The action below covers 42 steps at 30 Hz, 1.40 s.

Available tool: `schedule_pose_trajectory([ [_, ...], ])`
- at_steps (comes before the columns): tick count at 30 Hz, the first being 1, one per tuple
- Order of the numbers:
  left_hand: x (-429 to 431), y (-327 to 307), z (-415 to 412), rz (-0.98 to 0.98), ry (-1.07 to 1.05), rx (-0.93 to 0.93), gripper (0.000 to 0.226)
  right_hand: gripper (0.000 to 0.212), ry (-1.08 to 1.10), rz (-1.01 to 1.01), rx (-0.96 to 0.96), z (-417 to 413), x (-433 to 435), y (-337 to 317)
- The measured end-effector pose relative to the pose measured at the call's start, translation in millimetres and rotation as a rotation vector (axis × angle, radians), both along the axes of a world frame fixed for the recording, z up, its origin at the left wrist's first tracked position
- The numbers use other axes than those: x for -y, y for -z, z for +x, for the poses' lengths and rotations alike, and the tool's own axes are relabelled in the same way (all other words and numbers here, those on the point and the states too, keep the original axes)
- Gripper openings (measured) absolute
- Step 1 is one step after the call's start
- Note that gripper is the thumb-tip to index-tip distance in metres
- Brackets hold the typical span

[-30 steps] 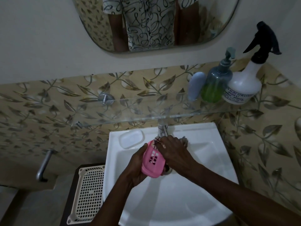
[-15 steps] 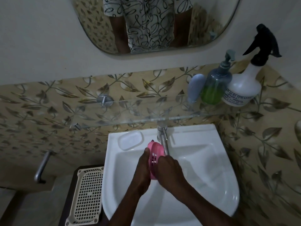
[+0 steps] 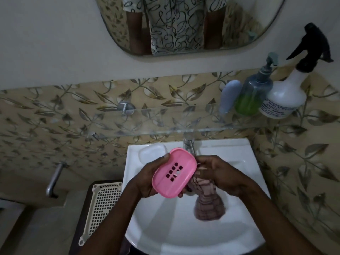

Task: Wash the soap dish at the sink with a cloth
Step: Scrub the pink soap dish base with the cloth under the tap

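Above the white sink (image 3: 217, 240), my left hand (image 3: 147, 181) holds a pink soap dish (image 3: 174, 172) with its slotted face turned up toward me. My right hand (image 3: 219, 173) is right beside the dish's right edge and grips a striped brownish cloth (image 3: 207, 205), which hangs down into the basin. The metal tap (image 3: 189, 145) stands just behind the dish. No running water is visible.
A white soap recess (image 3: 150, 153) sits at the sink's back left. A glass shelf (image 3: 165, 124) above carries a pale blue tube (image 3: 229, 96), a green soap pump bottle (image 3: 253, 92) and a white spray bottle (image 3: 287, 92). A cream perforated tray (image 3: 103, 205) lies left of the sink.
The soap dish has turned from edge-on under the tap to flat with its slotted face up, and has come nearer. The cloth now hangs free below my right hand.
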State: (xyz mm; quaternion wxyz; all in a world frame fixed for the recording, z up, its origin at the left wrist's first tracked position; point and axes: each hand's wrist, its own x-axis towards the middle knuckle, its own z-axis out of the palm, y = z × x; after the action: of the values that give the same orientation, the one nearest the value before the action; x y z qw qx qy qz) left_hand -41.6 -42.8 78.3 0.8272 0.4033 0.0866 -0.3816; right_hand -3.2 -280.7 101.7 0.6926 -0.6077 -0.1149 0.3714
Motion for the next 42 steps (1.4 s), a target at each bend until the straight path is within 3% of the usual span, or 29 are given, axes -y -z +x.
schedule_pose_trajectory([
  [3, 1, -5, 6, -0.025, -0.072, -0.021, 0.089, 0.041, 0.295, 0.194, -0.153, 13, 1, 2],
  [5, 4, -4, 10, -0.097, -0.157, -0.017, 0.076, 0.03, 0.289, 0.261, -0.201, 4, 0, 14],
  [9, 14, 4, 13, -0.068, -0.168, -0.015, 0.067, 0.015, -0.149, -0.195, 0.113, -29, 3, 41],
  [14, 4, 15, 6, -0.138, -0.177, -0.088, 0.072, 0.018, -0.11, -0.464, 0.512, -23, 12, 30],
  [17, 5, 21, 3, -0.15, -0.162, -0.111, 0.07, 0.049, -0.147, -0.693, 0.65, -29, 19, 21],
  [19, 6, 24, 1, -0.154, -0.165, -0.126, 0.077, 0.046, 0.0, -0.464, 0.393, -36, 21, 20],
  [21, 5, 29, -2, -0.151, -0.192, -0.137, 0.086, 0.03, 0.279, -0.163, 0.124, -40, 21, 22],
  [23, 2, 34, -6, -0.109, -0.226, -0.148, 0.085, 0.015, 0.504, -0.01, 0.105, -42, 22, 22],
  [26, 9, 33, -7, -0.052, -0.234, -0.157, 0.079, 0.043, 0.479, -0.203, 0.576, -37, 7, 23],
  [28, 15, 34, -3, -0.043, -0.236, -0.153, 0.081, 0.039, 0.286, -0.339, 0.926, -30, -17, 20],
  [30, 19, 35, -1, -0.046, -0.255, -0.125, 0.078, 0.042, 0.066, -0.494, 1.402, -26, -36, 31],
  [31, 18, 37, 0, -0.023, -0.255, -0.119, 0.075, 0.051, -0.042, -0.562, 1.529, -25, -42, 37],
  [34, 14, 39, -6, 0.018, -0.242, -0.134, 0.064, 0.057, -0.252, -0.777, 1.621, -24, -43, 42],
  [37, 9, 37, -7, -0.006, -0.317, -0.096, 0.054, 0.057, -0.141, -0.976, 1.556, -34, -51, 36],
  [40, 14, 35, -4, 0.117, -0.336, -0.025, 0.047, 0.052, 0.086, -1.04, 1.295, -51, -67, 33],
  [42, 19, 37, -9, 0.235, -0.314, 0.052, 0.042, 0.052, 0.073, -1.086, 1.06, -58, -72, 36],
])
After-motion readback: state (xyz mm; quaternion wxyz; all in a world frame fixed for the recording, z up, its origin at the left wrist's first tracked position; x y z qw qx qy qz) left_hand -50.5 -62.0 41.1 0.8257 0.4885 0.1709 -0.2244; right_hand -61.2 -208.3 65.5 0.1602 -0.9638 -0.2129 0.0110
